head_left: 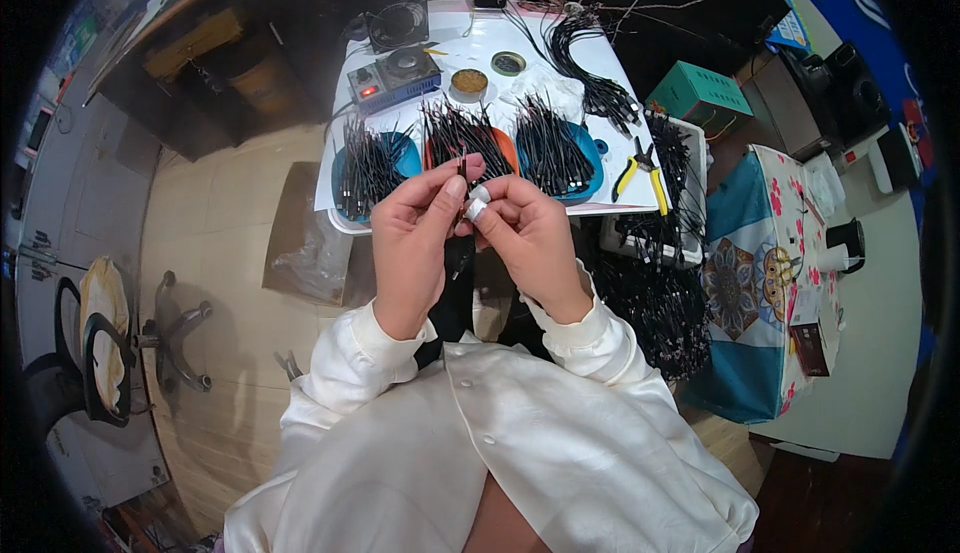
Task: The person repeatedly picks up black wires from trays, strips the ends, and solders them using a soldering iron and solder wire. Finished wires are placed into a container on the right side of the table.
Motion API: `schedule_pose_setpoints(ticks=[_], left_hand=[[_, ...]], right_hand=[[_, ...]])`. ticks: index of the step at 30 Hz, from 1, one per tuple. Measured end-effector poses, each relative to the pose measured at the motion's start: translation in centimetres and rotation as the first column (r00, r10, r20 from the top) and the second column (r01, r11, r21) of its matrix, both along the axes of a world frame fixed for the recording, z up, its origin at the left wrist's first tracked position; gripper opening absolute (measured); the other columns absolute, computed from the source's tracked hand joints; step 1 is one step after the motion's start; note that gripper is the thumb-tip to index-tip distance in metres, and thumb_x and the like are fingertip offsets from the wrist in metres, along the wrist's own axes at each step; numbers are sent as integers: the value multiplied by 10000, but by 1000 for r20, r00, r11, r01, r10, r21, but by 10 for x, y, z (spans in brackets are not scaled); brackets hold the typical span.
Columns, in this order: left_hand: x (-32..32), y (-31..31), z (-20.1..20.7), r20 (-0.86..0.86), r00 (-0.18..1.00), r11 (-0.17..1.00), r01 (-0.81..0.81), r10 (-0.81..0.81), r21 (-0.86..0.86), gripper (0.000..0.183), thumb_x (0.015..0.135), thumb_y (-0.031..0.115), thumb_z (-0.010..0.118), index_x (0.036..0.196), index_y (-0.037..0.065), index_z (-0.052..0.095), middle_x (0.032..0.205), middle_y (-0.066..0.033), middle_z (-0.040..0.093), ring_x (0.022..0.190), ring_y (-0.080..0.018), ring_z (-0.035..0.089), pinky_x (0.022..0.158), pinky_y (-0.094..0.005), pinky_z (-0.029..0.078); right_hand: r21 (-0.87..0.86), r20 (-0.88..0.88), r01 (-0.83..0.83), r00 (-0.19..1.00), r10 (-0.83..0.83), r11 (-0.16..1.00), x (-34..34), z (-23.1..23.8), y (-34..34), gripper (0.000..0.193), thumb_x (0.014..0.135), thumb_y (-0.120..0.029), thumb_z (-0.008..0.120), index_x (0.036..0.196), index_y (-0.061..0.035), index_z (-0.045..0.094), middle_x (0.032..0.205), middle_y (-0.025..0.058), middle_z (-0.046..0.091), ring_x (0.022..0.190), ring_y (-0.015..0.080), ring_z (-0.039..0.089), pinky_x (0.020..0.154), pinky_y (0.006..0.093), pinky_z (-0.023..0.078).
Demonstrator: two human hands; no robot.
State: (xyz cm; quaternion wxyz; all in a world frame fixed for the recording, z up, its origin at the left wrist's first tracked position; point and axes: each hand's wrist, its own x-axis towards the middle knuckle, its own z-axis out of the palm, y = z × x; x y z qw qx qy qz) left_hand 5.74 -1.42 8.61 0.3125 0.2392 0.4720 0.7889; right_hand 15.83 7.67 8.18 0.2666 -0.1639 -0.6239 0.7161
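We've 1 thin black cable (462,167), roughly upright, at the counter (465,41)'s near edge: L hand (413,228) fingers pinch it; R hand (530,236) fingers, w/ white wraps, close in beside it, exact grip hidden. Beyond, 3 plastic trays, i.e. L blue tray (408,160), mid. orange tray (507,149), R blue tray (592,160), w/ bristly cable bunches (545,148). Far: 1 round tin (468,83). Right: 1 pr. yellow-handled pliers (637,168).

Both sleeved forearms (610,353) rise from below and angle inward, wrists bare. The left hand (412,228) points up, thumb pressed toward its forefinger; the right hand (530,235) curls in beside it, thumb and forefinger pinched, fingertips of both nearly meeting
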Motion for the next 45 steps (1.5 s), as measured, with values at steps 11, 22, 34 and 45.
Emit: schedule_pose_setpoints(ticks=[11, 22, 34, 45], left_hand=[[13, -7, 6, 52, 994, 995, 90, -92, 52, 155, 926, 36, 597, 1040, -56, 645, 1019, -157, 694, 810, -175, 672, 705, -257, 550], [9, -10, 4, 106, 969, 974, 225, -225, 13, 153, 906, 44, 627, 1027, -46, 654, 893, -164, 693, 643, -123, 576, 568, -208, 454], [7, -10, 3, 252, 929, 962, 271, -270, 31, 121, 871, 23, 661, 984, -19, 661, 886, -167, 690, 679, -172, 630, 600, -266, 509], [7, -11, 1, 271, 910, 949, 312, -314, 49, 87, 870, 14, 662, 954, -7, 665, 864, -163, 690, 664, -143, 615, 570, -235, 478]], right_hand=[[166, -42, 153, 988, -148, 974, 24, 14, 13, 134, 887, -38, 656, 1010, -2, 620, 881, 15, 665, 755, 54, 598, 660, 200, 479], [-73, -108, -11, 994, 3, 997, 20, 22, 25, 167, 901, -9, 620, 1064, 25, 601, 931, 54, 662, 834, 100, 633, 747, 241, 525], [-42, -107, -39, 994, 34, 998, 23, 18, 25, 164, 892, 14, 622, 1053, 24, 596, 932, 55, 654, 819, 106, 641, 760, 240, 537], [-51, -130, -60, 990, 53, 997, 25, 17, 24, 167, 888, 11, 632, 1048, 34, 589, 952, 58, 642, 838, 107, 637, 760, 236, 544]])
